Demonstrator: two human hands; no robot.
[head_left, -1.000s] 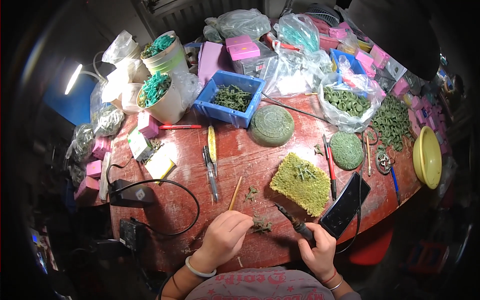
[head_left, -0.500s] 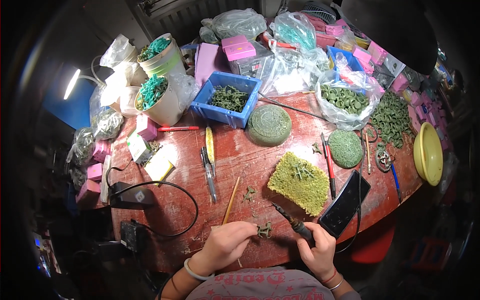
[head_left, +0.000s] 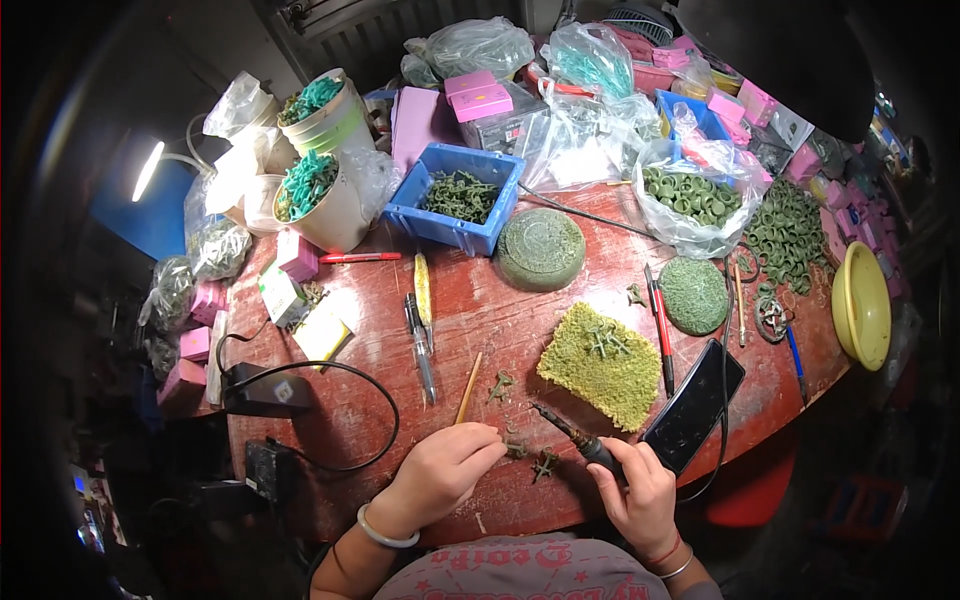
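The small green piece (head_left: 544, 464) lies on the red table (head_left: 470, 310), roughly midway between your hands — your left hand (head_left: 447, 475) curled, any hold unclear; your right hand (head_left: 640, 490) closed around a dark pen-shaped tool (head_left: 590, 447), slanting away leftward.

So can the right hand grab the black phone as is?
Probably not cleanly: the phone lies close by, but the right hand already grips the pen-shaped tool.

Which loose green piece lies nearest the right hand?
The lowest piece, below the tip of the dark tool; the others lie farther off, some on the yellow sponge.
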